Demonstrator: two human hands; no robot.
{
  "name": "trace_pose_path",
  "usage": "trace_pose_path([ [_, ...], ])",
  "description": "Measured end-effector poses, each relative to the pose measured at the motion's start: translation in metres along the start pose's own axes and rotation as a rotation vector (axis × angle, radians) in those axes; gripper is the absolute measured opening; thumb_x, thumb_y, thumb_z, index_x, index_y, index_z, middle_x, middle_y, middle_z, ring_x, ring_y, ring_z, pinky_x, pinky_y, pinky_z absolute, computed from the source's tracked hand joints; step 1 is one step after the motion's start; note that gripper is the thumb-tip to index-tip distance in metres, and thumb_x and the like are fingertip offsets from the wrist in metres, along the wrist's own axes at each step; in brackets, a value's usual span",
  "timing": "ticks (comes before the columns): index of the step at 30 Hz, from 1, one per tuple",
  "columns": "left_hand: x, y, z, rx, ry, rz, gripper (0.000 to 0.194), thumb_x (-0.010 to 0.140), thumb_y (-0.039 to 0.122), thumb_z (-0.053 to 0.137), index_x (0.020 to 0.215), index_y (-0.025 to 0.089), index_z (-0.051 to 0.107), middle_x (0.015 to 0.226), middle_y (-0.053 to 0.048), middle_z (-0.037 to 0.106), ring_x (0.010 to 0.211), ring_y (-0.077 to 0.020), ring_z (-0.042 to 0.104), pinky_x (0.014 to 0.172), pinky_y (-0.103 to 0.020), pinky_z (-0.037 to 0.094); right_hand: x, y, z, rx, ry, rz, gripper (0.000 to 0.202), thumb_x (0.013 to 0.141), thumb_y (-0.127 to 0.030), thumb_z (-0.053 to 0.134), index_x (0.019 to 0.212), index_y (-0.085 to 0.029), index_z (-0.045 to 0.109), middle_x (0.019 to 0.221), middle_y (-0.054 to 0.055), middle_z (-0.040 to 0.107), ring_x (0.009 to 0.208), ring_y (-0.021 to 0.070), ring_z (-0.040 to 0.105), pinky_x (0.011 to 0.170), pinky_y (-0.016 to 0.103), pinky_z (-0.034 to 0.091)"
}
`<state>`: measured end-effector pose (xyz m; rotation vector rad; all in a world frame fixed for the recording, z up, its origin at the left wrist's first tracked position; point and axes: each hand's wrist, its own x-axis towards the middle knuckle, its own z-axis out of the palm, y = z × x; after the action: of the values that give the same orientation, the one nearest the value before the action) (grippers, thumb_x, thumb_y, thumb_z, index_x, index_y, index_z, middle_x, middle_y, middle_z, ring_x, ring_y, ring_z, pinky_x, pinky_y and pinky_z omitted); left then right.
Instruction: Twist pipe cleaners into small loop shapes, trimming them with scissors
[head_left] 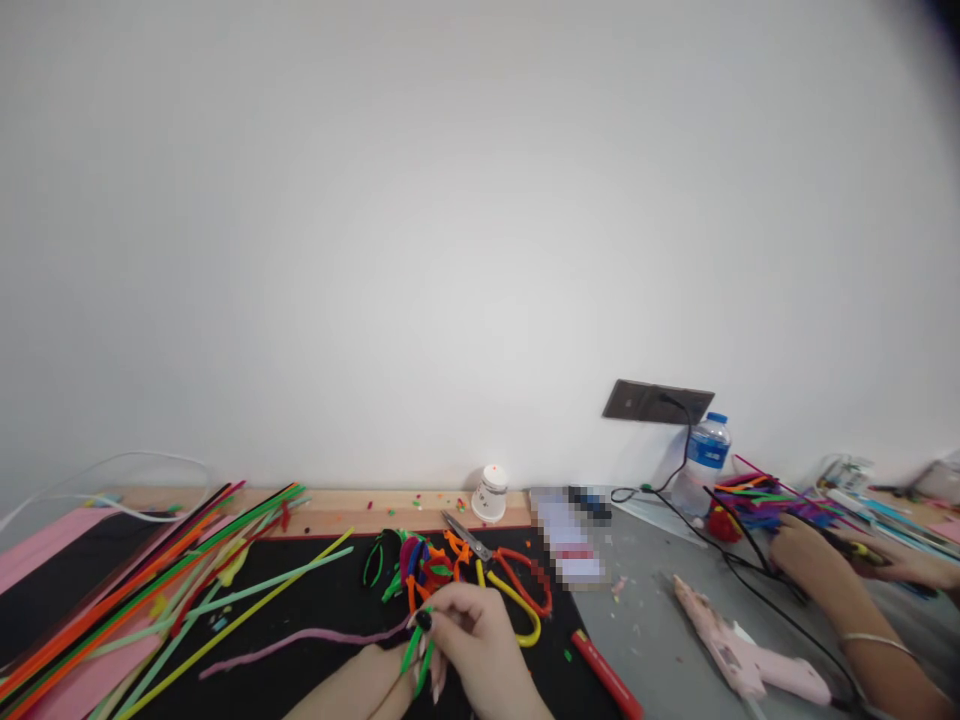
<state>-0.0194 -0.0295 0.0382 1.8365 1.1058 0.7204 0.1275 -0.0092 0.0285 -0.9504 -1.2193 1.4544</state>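
Just above the near edge of a black mat [300,612], the right hand [480,640] has its fingertips pinched together on a bent green fuzzy strip [409,652]; the left hand [384,675] meets it there, its fingers mostly hidden, so whether they grip too I cannot tell. A purple strip [300,636] trails left from the hands, and a heap of twisted coloured pieces [415,562] lies just beyond them. To the right are scissors [466,537] with red and yellow handles and a red tube-like stick [606,675], no lettering legible on it. The far white cup [491,497] bears dark printed marks, unreadable. Long bright strips [187,600] spread at the left. Farther right, a bottle [709,450] has a blue label with white characters too small to read, beyond a pink glue gun [720,640] and a co-worker's hand [802,558]
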Motion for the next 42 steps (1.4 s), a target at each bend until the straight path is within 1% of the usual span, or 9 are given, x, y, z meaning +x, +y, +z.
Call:
trace_pose_path([
  [3,0.004,0.0,-0.002,0.007,0.022,-0.008,0.029,0.084,0.03,0.052,0.11,0.017,0.052,0.113,-0.005,0.055,0.094,-0.0209,0.057,0.078,-0.04,0.048,0.004,-0.003,-0.007,0.078,0.091,-0.051,0.027,0.069,-0.036,0.066,0.063,-0.011,0.058,0.04,-0.003,0.05,0.03,0.0061,0.043,0.032,0.016,0.037],
  [7,0.008,-0.002,-0.001,0.024,0.043,0.005,0.027,0.082,0.033,0.051,0.108,0.025,0.055,0.112,-0.004,0.059,0.101,-0.0234,0.054,0.086,-0.035,0.044,0.004,-0.006,-0.011,0.194,0.182,-0.076,0.025,0.07,-0.033,0.068,0.064,-0.012,0.056,0.043,-0.004,0.052,0.032,0.0047,0.042,0.033,0.015,0.038],
  [12,0.012,0.002,-0.004,0.084,0.1,0.053,0.023,0.08,0.036,0.046,0.095,0.028,0.061,0.095,-0.002,0.067,0.092,-0.0231,0.058,0.082,-0.029,0.045,0.003,-0.007,-0.008,0.285,0.178,-0.034,0.028,0.068,-0.035,0.07,0.064,-0.013,0.053,0.044,-0.002,0.055,0.034,0.0074,0.049,0.036,0.017,0.041],
  [19,0.011,0.009,-0.009,0.093,0.117,0.05,0.025,0.082,0.036,0.04,0.08,0.027,0.063,0.081,-0.001,0.067,0.079,-0.0203,0.061,0.073,-0.026,0.047,0.003,-0.01,-0.006,0.312,0.189,0.005,0.032,0.065,-0.036,0.073,0.068,-0.012,0.053,0.05,0.002,0.061,0.042,0.0125,0.059,0.036,0.016,0.042],
  [22,0.012,0.006,-0.009,0.089,0.122,0.063,0.025,0.083,0.034,0.04,0.086,0.027,0.064,0.089,-0.002,0.068,0.082,-0.02,0.061,0.076,-0.025,0.047,0.001,-0.015,-0.006,0.334,0.171,-0.009,0.031,0.063,-0.033,0.074,0.074,-0.012,0.055,0.054,0.003,0.063,0.043,0.0129,0.06,0.039,0.018,0.045],
  [26,0.014,-0.001,-0.008,0.083,0.13,0.111,0.03,0.084,0.034,0.041,0.107,0.028,0.059,0.109,-0.003,0.065,0.097,-0.0206,0.058,0.085,-0.026,0.044,-0.002,-0.02,-0.007,0.382,0.127,-0.016,0.033,0.059,-0.024,0.078,0.08,-0.012,0.056,0.06,0.003,0.065,0.047,0.0142,0.062,0.045,0.021,0.049],
  [31,0.014,-0.001,-0.007,0.07,0.152,0.097,0.035,0.086,0.033,0.039,0.118,0.029,0.052,0.115,-0.003,0.063,0.1,-0.0208,0.058,0.086,-0.026,0.044,-0.003,-0.018,-0.009,0.393,0.084,-0.003,0.033,0.061,-0.019,0.076,0.087,-0.012,0.057,0.065,0.005,0.067,0.053,0.0145,0.065,0.049,0.02,0.05],
  [35,0.012,0.002,-0.006,0.058,0.141,0.096,0.036,0.085,0.035,0.04,0.118,0.029,0.052,0.114,-0.003,0.063,0.099,-0.0218,0.059,0.085,-0.028,0.045,-0.002,-0.016,-0.01,0.39,0.07,0.015,0.036,0.062,-0.019,0.076,0.092,-0.011,0.057,0.065,0.005,0.067,0.053,0.0146,0.065,0.05,0.02,0.051],
  [42,0.011,-0.001,-0.006,0.099,0.16,0.101,0.029,0.084,0.035,0.041,0.101,0.026,0.063,0.096,-0.003,0.068,0.09,-0.022,0.061,0.086,-0.028,0.044,-0.001,-0.017,-0.01,0.352,0.092,0.011,0.032,0.059,-0.02,0.077,0.085,-0.01,0.061,0.057,0.003,0.065,0.047,0.0129,0.062,0.047,0.019,0.05],
])
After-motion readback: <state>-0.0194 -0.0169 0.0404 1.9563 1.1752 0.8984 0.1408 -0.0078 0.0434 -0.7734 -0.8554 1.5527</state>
